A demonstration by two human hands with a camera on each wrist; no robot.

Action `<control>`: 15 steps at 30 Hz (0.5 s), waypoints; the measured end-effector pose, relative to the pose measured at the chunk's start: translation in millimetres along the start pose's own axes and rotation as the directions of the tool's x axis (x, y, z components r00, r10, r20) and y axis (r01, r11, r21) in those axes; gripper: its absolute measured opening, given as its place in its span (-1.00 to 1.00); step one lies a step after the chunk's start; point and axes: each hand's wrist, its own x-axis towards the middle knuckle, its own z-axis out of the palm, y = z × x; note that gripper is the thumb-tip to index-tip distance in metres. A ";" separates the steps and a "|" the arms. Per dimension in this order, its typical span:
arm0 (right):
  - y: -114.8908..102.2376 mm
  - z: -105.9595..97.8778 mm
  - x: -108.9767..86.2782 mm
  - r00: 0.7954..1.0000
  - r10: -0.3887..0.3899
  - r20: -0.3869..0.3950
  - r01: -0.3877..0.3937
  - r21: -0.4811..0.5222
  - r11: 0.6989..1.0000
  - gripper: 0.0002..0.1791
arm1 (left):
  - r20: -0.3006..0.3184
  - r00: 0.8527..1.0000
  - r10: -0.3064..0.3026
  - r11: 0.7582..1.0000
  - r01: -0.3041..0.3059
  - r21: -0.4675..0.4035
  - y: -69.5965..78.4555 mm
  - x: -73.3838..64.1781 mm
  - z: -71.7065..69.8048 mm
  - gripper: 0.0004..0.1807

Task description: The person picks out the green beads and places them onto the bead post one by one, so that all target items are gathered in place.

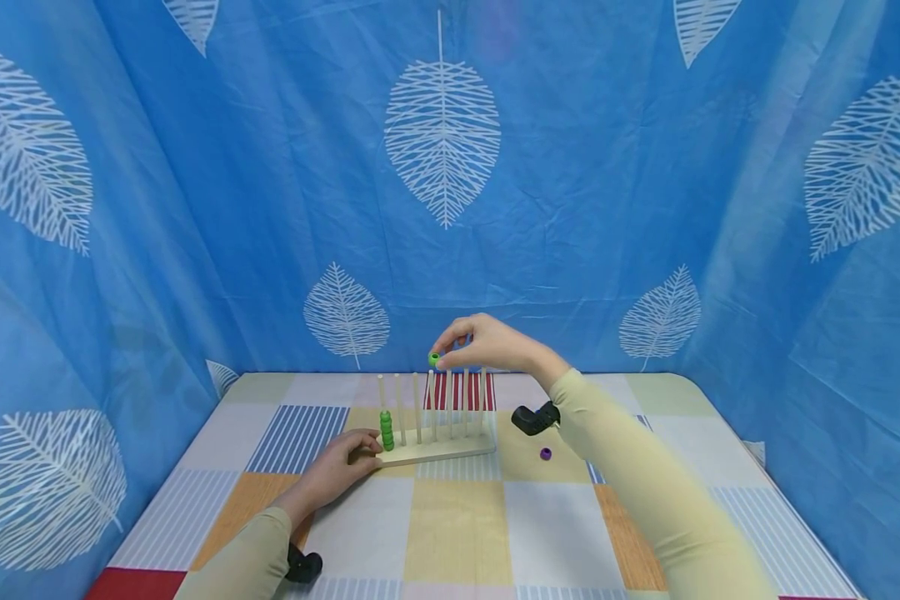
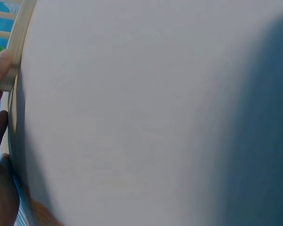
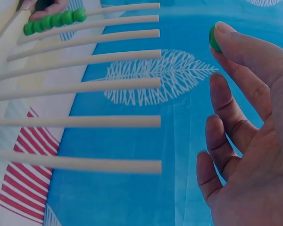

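Observation:
A wooden peg stand (image 1: 438, 455) rests on the cloth, its row of upright pegs running left to right. Several green beads (image 1: 386, 431) are stacked on the leftmost peg. At that same end, my left hand (image 1: 341, 467) grips the base, the thumb (image 2: 0, 66) on its edge in the left wrist view. My right hand (image 1: 492, 343) is raised above the pegs and pinches one green bead (image 1: 433, 359) between thumb and index finger. The bead's hole shows in the head view. In the right wrist view, this bead (image 3: 213, 39) is apart from the peg tips, the other fingers loosely bent.
To the right of the stand, a purple bead (image 1: 545, 454) lies on the patchwork tablecloth (image 1: 461, 533), under the right forearm's side. A blue curtain (image 1: 570, 208) with white leaf prints hangs behind and along both sides of the table. Each wrist wears a dark camera mount (image 1: 534, 418).

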 end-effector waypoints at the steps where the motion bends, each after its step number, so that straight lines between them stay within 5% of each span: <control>1: -0.2 1.0 2.0 1.000 -0.004 0.005 0.004 0.002 1.000 -0.78 | 0.000 1.000 -0.003 1.000 0.003 -0.001 0.0 0.2 0.0 -0.88; 15: -6.0 12.3 25.9 0.996 -0.061 0.069 0.055 0.090 0.994 -0.77 | 0.007 1.000 -0.005 1.000 0.005 -0.013 -0.2 -0.1 -1.0 -0.88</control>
